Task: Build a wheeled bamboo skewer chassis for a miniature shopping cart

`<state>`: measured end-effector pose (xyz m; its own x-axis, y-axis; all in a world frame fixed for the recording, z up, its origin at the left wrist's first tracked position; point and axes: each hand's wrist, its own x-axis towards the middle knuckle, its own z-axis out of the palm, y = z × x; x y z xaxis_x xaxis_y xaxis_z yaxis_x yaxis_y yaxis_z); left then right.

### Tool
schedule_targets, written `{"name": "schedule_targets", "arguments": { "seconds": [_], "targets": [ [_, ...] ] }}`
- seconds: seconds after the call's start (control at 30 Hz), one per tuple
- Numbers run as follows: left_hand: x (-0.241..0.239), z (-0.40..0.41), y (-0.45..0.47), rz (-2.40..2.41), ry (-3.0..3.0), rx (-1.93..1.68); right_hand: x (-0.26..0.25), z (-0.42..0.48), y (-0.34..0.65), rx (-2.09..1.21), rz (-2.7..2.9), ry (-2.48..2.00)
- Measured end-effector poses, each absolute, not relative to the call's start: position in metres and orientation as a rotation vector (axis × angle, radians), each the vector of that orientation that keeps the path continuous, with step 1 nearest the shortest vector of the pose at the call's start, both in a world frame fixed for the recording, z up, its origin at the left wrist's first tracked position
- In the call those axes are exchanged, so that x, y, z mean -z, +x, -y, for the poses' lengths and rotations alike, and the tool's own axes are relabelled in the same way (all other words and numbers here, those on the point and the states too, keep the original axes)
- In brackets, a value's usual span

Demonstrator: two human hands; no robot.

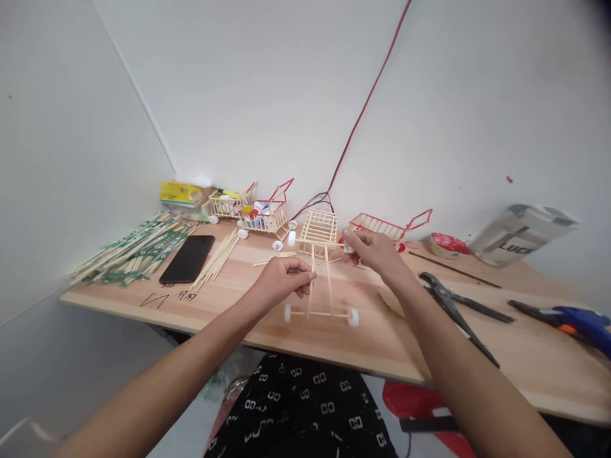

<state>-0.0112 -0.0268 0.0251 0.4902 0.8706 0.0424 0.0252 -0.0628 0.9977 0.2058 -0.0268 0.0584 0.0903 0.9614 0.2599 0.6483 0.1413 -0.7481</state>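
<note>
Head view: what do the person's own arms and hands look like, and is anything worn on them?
Both forearms are bare, with no sleeves in view. The left hand and right hand wear no gloves; no rings, watch or bracelets are visible. Below the arms, black clothing with a small white square pattern shows.

Few markings can be read. The grey and white tin [520,234] lying on its side at the right back of the counter [391,340] bears dark capital letters that read "LUCK"; whatever follows is cut off by the curve of the tin. On the bare wood near the counter's front left edge, just in front of the black phone [187,259], there is handwriting in dark pen [186,296]: a short number that looks like "19/19", too small to be sure of, with a hand-drawn triangle-like mark [153,299] to its left. The green printing on the chopstick wrappers [138,249] is too small to read, as is any print on the yellow packet [180,194].
</note>
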Motion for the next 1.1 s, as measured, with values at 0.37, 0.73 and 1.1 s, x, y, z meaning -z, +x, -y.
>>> {"name": "schedule_targets", "arguments": {
  "seconds": [0.37, 0.73, 1.1],
  "targets": [
    [-0.006, 0.008, -0.022, -0.933, 1.795, -0.465, 0.003, 0.000, 0.216, -0.714, 1.790, -1.737],
    [-0.013, -0.051, -0.030, -1.032, 2.498, -0.828, -0.003, 0.009, 0.211, -0.414, 1.987, -1.819],
    [-0.021, -0.070, -0.024, -0.968, 2.337, -0.785, -0.015, 0.016, 0.236, -0.278, 1.906, -1.726]
  ]
}}
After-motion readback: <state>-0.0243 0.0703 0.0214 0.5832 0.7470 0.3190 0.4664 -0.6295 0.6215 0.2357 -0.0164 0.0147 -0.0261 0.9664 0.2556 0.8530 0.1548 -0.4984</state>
